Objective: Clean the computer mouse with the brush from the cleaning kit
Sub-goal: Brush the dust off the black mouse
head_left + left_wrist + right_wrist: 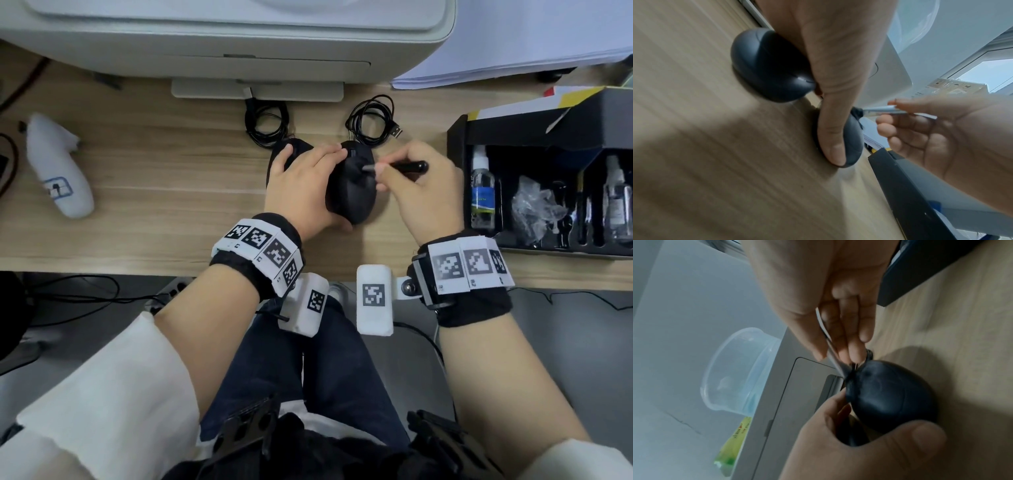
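While our left hand [305, 185] grips the mouse [351, 186] by its sides on the table [154, 178], our right hand [424, 192] pinches the brush [399, 167], bristles touching the mouse top. We judge the mouse light, hard and smooth, so it may slip; hold low on both sides. The thin brush needs only soft pressure.

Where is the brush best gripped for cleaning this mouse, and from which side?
Pinch the brush on its silver ferrule just behind the bristles, coming from the mouse's right, as the right hand does now. The handle lies nearly level, bristles pointing left onto the mouse top, and the left hand occupies the other side.
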The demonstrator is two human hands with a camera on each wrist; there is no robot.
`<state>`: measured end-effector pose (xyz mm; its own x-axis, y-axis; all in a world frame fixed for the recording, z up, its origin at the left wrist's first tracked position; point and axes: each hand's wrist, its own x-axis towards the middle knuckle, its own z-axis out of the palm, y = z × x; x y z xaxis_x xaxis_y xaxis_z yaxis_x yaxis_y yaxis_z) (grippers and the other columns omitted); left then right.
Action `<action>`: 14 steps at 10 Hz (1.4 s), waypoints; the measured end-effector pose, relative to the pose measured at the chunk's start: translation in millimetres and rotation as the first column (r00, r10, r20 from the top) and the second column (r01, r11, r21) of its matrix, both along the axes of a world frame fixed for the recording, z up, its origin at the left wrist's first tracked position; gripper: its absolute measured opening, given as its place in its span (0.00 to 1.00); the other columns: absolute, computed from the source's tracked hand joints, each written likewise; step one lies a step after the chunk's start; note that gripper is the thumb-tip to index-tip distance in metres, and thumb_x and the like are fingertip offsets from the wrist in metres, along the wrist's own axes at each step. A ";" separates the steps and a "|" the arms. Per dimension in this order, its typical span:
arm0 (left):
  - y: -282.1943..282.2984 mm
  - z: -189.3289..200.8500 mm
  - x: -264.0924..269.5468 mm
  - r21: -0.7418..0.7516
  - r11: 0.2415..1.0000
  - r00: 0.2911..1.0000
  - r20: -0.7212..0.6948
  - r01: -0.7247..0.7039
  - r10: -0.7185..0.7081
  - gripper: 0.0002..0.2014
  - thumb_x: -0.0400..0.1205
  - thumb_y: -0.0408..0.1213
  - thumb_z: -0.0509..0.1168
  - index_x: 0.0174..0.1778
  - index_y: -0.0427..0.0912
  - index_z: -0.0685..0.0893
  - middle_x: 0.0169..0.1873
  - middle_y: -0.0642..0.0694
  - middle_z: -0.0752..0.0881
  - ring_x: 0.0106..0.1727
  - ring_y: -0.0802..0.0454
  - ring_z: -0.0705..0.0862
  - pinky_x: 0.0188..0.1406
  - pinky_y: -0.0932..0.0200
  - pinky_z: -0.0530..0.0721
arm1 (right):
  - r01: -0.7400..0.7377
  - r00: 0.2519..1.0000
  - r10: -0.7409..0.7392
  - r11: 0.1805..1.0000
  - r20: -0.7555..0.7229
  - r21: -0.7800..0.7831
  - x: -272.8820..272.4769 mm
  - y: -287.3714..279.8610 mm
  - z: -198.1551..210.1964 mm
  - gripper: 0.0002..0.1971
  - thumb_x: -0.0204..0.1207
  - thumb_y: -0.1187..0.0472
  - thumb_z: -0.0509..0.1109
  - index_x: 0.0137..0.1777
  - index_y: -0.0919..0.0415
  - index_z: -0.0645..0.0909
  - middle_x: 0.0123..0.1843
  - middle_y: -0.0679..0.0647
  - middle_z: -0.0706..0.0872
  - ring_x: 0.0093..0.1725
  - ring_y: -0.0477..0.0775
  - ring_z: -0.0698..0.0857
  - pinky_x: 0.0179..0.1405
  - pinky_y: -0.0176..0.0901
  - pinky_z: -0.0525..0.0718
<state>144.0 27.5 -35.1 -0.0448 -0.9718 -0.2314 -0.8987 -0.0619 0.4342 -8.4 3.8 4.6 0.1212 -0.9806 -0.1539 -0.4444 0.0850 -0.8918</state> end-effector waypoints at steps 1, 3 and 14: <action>-0.4 -0.5 -0.3 -0.001 1.000 1.000 -0.003 -0.005 0.005 0.52 0.55 0.56 0.79 0.76 0.51 0.64 0.77 0.57 0.67 0.78 0.59 0.64 0.80 0.49 0.43 | -0.108 0.994 0.101 0.982 0.051 0.156 0.2 1.4 -1.6 0.11 0.70 0.69 0.71 0.32 0.52 0.81 0.30 0.49 0.86 0.31 0.48 0.87 0.38 0.42 0.86; -0.6 0.4 -0.3 0.009 1.000 1.000 0.003 -0.005 0.005 0.53 0.55 0.56 0.79 0.76 0.52 0.64 0.77 0.57 0.67 0.78 0.59 0.63 0.80 0.49 0.43 | -0.089 0.996 0.090 0.995 -0.026 0.034 -0.7 1.9 6.0 0.06 0.70 0.63 0.72 0.35 0.52 0.81 0.34 0.44 0.86 0.39 0.56 0.89 0.48 0.58 0.88; -1.1 -0.5 0.0 0.002 1.000 1.000 -0.004 -0.015 0.015 0.52 0.55 0.57 0.79 0.76 0.52 0.65 0.76 0.56 0.68 0.78 0.58 0.64 0.80 0.48 0.43 | -0.046 0.995 0.046 0.999 -0.083 -0.003 -10.0 4.3 4.6 0.02 0.70 0.64 0.71 0.39 0.57 0.85 0.35 0.46 0.85 0.41 0.53 0.87 0.48 0.50 0.86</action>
<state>144.0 26.5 -35.6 -0.0315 -0.9718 -0.2336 -0.8961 -0.0760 0.4373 -18.4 8.1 9.2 0.1535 -0.9751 -0.1600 -0.5204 0.0579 -0.8520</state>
